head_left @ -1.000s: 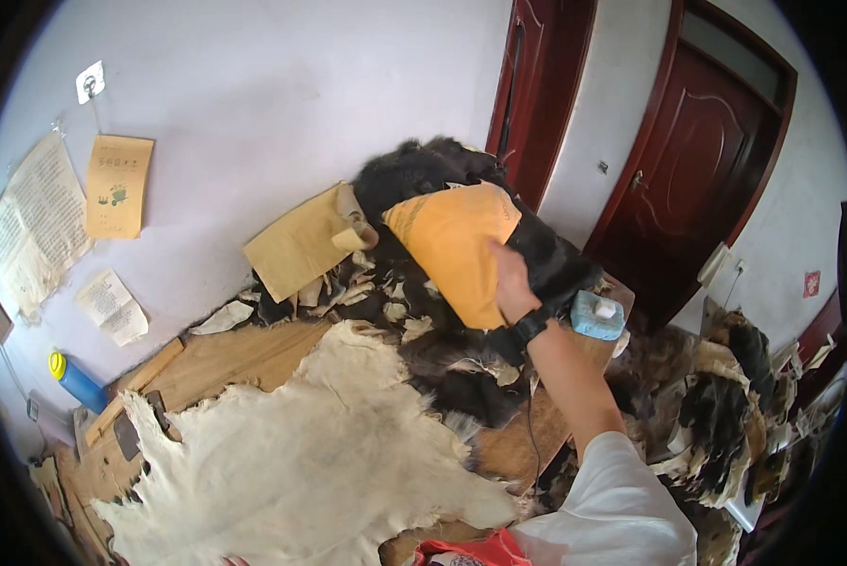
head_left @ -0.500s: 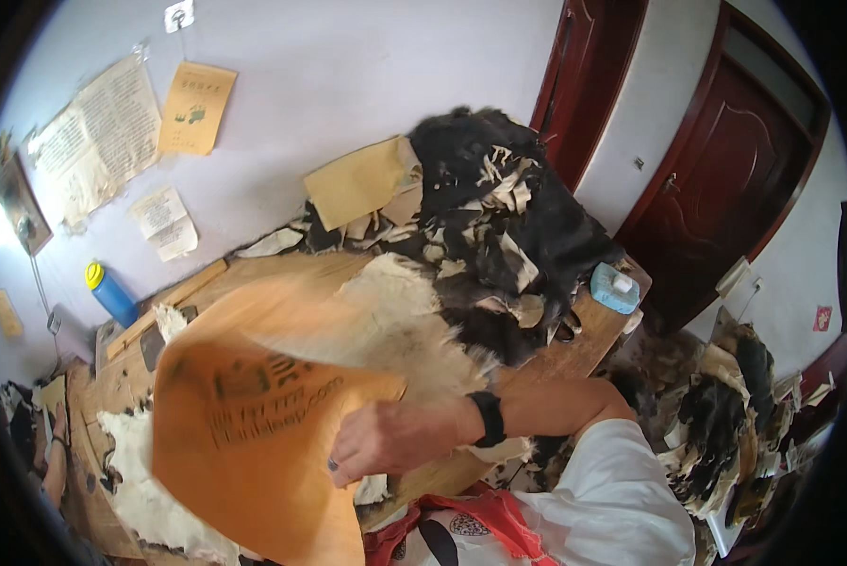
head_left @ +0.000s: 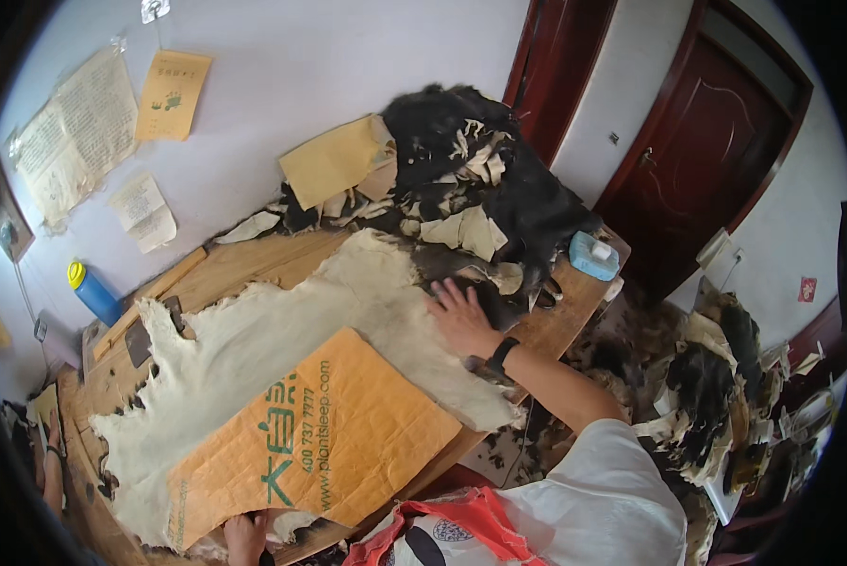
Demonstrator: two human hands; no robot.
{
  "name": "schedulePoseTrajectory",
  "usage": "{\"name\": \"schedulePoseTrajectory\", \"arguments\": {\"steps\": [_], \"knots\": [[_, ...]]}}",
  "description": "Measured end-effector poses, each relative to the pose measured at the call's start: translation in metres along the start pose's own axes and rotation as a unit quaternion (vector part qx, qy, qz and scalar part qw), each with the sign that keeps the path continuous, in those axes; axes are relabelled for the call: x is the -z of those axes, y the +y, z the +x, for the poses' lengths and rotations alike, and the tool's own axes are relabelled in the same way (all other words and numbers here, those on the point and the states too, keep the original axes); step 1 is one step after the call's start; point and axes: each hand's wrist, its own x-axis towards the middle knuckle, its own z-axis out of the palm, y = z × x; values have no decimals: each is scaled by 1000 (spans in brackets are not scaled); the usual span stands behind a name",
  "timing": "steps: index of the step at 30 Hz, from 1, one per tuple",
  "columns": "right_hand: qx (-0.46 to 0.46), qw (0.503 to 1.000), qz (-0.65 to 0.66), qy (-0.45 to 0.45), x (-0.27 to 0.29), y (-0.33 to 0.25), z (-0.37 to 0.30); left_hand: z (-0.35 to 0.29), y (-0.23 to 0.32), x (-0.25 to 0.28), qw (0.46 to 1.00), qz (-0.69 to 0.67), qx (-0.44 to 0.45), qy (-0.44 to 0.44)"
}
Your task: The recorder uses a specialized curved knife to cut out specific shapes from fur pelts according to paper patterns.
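Orange sheet [head_left: 367,434] with green print lies on the near part of the pale hide [head_left: 244,368], its near edge meeting the left hand [head_left: 246,536]; those fingers are partly hidden, so whether they pinch the sheet or only touch it I cannot tell. If they do have hold of the edge, a small pull could skew the sheet. Farther right, the right hand [head_left: 463,319] is palm down with its fingers spread apart, at the hide's right margin; pressing or dragging there could shift or ruck the hide beneath the sheet, since nothing visible weights either one. Close to the sheet's right side, the near edge of the wooden table [head_left: 282,257] is a further risk: a sleeve or apron brushing past might catch the overhanging corner. Just beyond the right hand, dark fur scraps [head_left: 494,297] crowd the hide, and one could be swept under it, leaving a bump. At the far side, the tan sheet [head_left: 327,165] rests on a loose heap and could slide if the heap is jostled.
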Motion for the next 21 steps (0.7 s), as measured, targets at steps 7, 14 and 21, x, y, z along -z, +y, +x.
{"name": "schedulePoseTrajectory", "arguments": {"steps": [7,14,21], "knots": [[-94,987,-70,-108,-21,129,4,45,47,2,999,23,-38,11],[-126,971,-127,-157,22,162,64,67,79,-3,999,37,-30,20],[-94,975,195,-42,21,79,197,62,94,-11,998,42,-6,38]]}}
